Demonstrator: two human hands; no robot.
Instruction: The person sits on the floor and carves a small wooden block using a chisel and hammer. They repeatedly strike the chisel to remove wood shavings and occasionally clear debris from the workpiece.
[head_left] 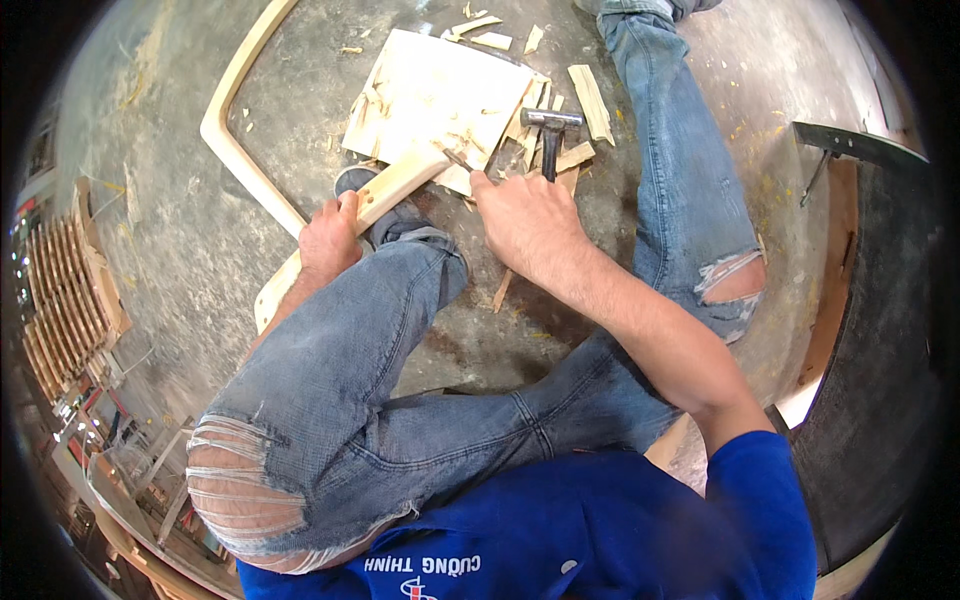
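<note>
My left hand [331,237] is closed around a pale curved wooden piece [402,184], braced beside my bent left leg. Small holes show in the wood. My right hand [533,220] is closed at the piece's far end, on a narrow chisel-like tool [457,159] whose metal end meets the wood. A hammer [551,122] has its metal head just beyond the right hand's knuckles. Its dark handle runs to that hand; I cannot tell whether the fingers grip it too. Underneath the wooden end lies a pale square board [430,95] with shavings on it.
Wood chips and split slivers [591,103] lie around the board on the concrete floor [290,90]. Another bent wooden part [222,125] rests at the far left. Stacked slatted wood [70,290] stands at the left edge. A dark panel [870,380] stands on the right.
</note>
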